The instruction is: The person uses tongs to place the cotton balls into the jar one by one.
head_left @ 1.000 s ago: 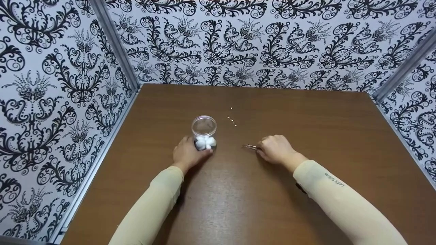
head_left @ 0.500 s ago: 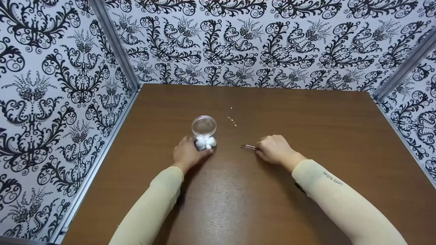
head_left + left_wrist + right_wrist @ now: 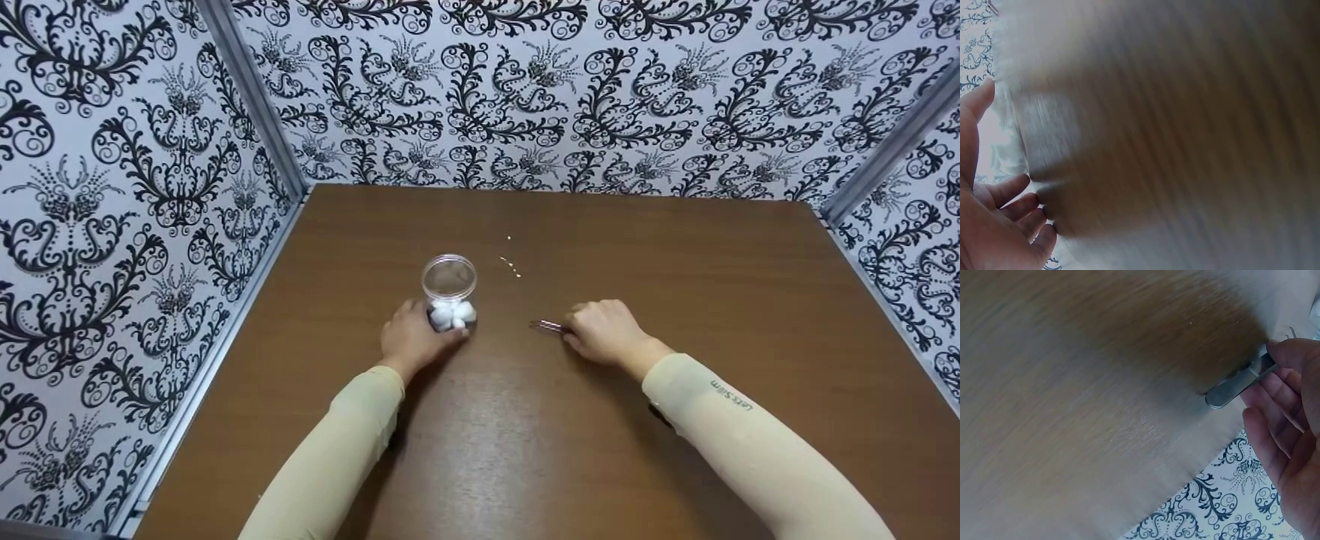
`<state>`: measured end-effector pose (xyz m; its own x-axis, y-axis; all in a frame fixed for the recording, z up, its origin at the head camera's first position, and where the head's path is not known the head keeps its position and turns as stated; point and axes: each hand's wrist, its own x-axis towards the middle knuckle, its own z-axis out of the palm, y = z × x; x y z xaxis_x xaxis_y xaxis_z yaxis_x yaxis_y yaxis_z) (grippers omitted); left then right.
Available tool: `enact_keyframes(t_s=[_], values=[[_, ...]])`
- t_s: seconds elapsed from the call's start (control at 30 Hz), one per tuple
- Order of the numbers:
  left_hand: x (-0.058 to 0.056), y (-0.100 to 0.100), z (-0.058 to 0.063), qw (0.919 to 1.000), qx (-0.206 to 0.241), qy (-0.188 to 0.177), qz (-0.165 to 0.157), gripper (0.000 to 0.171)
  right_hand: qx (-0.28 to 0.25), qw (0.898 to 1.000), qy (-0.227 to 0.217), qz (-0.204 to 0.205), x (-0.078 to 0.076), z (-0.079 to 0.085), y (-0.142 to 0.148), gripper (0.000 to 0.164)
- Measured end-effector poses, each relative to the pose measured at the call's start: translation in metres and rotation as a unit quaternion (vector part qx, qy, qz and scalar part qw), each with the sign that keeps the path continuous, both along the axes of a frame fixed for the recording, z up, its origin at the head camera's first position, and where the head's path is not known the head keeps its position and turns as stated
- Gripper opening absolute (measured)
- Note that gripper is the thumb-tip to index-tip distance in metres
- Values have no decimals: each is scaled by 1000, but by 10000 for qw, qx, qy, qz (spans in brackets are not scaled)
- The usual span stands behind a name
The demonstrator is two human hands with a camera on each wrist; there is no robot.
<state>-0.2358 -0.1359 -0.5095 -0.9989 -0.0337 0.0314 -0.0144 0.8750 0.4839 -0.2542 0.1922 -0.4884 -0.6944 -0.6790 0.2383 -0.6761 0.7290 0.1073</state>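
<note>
My left hand (image 3: 415,339) holds a clear round jar (image 3: 450,277), thumb on its near side and fingers round its left. White cotton balls (image 3: 452,314) lie in its lower part; whether a lid covers the top I cannot tell. The left wrist view shows that hand (image 3: 999,219) with its fingertips down at the tabletop and part of the clear jar (image 3: 1008,140) beyond. To the right, my right hand (image 3: 606,330) pinches metal tweezers (image 3: 549,326), tips pointing left toward the jar, a gap apart from it. In the right wrist view, the tweezers' rounded end (image 3: 1221,398) sticks out beyond the thumb.
Small pale bits (image 3: 511,265) lie in a short line behind the jar, with one speck (image 3: 509,238) farther back. The brown wooden table (image 3: 675,247) meets patterned walls (image 3: 525,90) at its back and sides, with metal posts (image 3: 255,97) at the corners.
The tweezers have shifted very slightly to the left, and their tips look closer together. The left hand and jar have stayed in place.
</note>
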Motion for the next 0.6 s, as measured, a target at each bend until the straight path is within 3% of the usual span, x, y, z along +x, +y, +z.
enact_keyframes(t_s=[0.23, 0.6], values=[[0, 0, 0, 10000, -1, 58, 0, 89, -68, 9999, -93, -27, 1, -1, 1, 12], [-2, -4, -6, 9998, -14, 184, -36, 89, -238, 9997, 30, -59, 6, 0, 6, 21]])
